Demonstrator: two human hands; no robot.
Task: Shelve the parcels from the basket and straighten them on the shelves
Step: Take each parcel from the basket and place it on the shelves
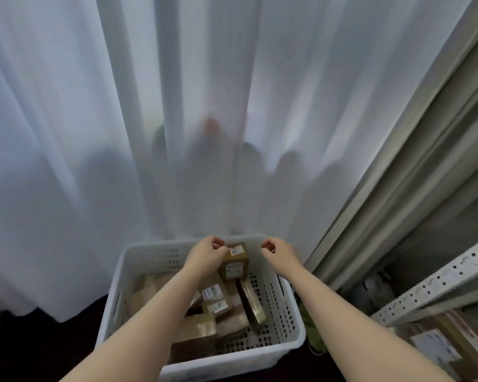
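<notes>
**Box pinched at the far end of the basket**

The left grip (204, 256) pinches the top corner of a small brown box (234, 261). The box stands on end just right of that grip, inside the white basket (149, 257), close to its far wall. The right grip (278, 252) is just right of the box and does not touch it. Its fingers are curled, and nothing shows in them.

To do this step well, the person should probably bring the right grip onto the box's other side, so both hands hold it. Then the box can be lifted straight up, so it clears the basket wall. That way it will not bump the other parcels (218, 301) lying below both grips. After that it can go to the metal shelf (436, 282), well off to the right of the right grip.

Some things are hard to see. The left arm covers part of the pile, so the parcels cannot be counted. The labels are too blurry to read. Only a corner of the shelf shows, and the picture edge cuts it off. One parcel with a white label (436, 351) lies under it. Past both grips hangs a white curtain (94, 133). There are dark shapes behind it, and nobody could say what they are.
</notes>
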